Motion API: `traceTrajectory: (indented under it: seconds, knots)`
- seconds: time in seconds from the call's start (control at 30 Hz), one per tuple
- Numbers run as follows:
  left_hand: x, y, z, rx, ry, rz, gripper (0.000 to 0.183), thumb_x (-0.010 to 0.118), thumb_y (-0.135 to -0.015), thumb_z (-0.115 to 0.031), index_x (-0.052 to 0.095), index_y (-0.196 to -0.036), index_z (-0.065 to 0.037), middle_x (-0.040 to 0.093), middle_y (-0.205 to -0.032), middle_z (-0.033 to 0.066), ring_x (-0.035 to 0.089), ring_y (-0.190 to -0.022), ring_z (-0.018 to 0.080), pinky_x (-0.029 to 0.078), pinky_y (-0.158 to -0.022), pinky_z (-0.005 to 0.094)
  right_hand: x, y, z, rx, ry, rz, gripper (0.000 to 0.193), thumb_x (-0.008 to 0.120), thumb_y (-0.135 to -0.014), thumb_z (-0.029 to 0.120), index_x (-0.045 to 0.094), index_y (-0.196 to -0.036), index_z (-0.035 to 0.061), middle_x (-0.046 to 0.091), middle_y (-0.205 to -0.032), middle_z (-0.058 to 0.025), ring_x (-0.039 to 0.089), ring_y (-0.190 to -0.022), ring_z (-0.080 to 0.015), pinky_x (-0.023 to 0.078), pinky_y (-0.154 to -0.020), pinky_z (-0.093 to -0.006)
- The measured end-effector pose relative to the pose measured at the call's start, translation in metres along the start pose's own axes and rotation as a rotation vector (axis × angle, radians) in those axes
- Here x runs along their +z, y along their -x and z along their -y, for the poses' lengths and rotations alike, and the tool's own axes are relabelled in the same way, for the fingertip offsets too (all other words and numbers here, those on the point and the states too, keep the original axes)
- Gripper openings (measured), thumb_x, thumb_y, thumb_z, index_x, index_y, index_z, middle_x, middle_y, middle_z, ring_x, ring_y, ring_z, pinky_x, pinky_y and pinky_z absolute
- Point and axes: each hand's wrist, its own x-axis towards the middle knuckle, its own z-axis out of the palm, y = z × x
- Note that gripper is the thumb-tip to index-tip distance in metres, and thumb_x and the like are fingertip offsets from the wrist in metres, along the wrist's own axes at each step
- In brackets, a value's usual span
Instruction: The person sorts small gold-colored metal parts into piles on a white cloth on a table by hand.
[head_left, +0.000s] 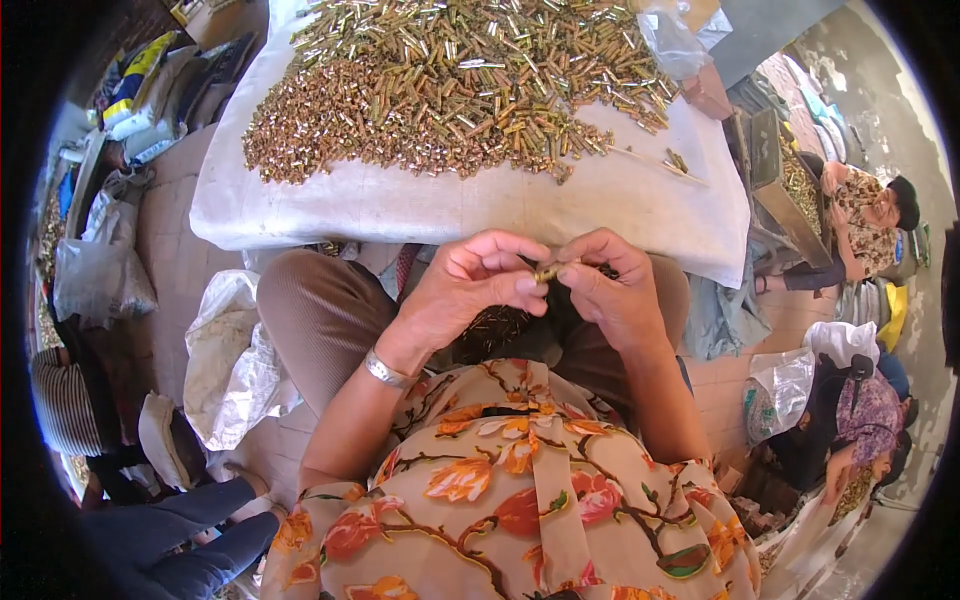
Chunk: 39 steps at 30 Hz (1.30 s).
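Observation:
Just off the table's near edge, above my lap, both hands meet over a small brass-coloured metal piece (pixel 546 273). My left hand (pixel 478 285) pinches it between thumb and fingertips. The thumb and forefinger of my right hand (pixel 612 288) close on its other end. Whether it is one part or two joined ones, I cannot tell. Below the hands sits a dark container (pixel 492 335) with brassy bits in it, partly hidden by my arms. A large heap of small metal parts (pixel 470 90), long tubes and short pieces, covers the far part of the white-covered table (pixel 400 215).
A thin stick (pixel 655 163) lies right of the heap. Clear plastic bags (pixel 672 45) and a reddish block (pixel 706 92) are at the table's far right corner. A white sack (pixel 232 360) lies left of my knee. People (pixel 865 220) work at the right beside a wooden box (pixel 785 190).

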Motion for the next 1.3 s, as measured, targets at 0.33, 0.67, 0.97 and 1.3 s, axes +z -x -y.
traceTrajectory:
  seconds: [0.33,0.67,0.97,1.3]
  knots:
    - [-0.014,-0.007,0.037,0.003,0.401,0.119,0.030,0.061,-0.091,-0.014,0.054,-0.118,-0.004,0.064,-0.083,0.0050,0.065,-0.069,0.0154,0.057,-0.070,0.0317,0.019,0.002,-0.016,0.091,-0.147,-0.062,0.013,0.066,-0.087,0.009,0.061,-0.098,0.0042,0.057,-0.070,0.0005,0.042,-0.048,-0.0022,0.026,-0.040,-0.0174]
    - [-0.067,-0.056,0.008,0.489,-1.332,-0.710,0.012,0.067,-0.080,-0.011,0.062,-0.090,-0.006,0.063,-0.083,0.0084,0.063,-0.067,0.0249,0.050,-0.058,0.0359,-0.013,-0.085,-0.027,0.222,-0.239,-0.217,0.022,0.065,-0.087,0.024,0.060,-0.099,0.0066,0.054,-0.070,-0.0020,0.052,-0.056,-0.0131,0.035,-0.043,-0.0237]
    - [-0.070,-0.073,0.016,0.488,-1.593,-0.736,0.014,0.067,-0.078,-0.010,0.059,-0.090,-0.007,0.061,-0.086,0.0126,0.061,-0.077,0.0329,0.049,-0.066,0.0426,-0.016,-0.168,-0.052,-0.370,1.192,-0.269,0.018,0.069,-0.078,0.017,0.067,-0.083,0.0001,0.065,-0.078,-0.0178,0.063,-0.068,-0.0316,0.049,-0.066,-0.0377]
    - [-0.062,-0.050,0.013,0.179,-0.560,-0.535,0.016,0.064,-0.086,-0.010,0.060,-0.100,-0.003,0.066,-0.087,0.0064,0.066,-0.075,0.0177,0.052,-0.063,0.0295,-0.014,-0.083,-0.008,0.331,0.160,-0.044,0.017,0.062,-0.089,0.018,0.064,-0.097,0.0030,0.057,-0.068,0.0028,0.042,-0.051,-0.0018,0.029,-0.040,-0.0176]
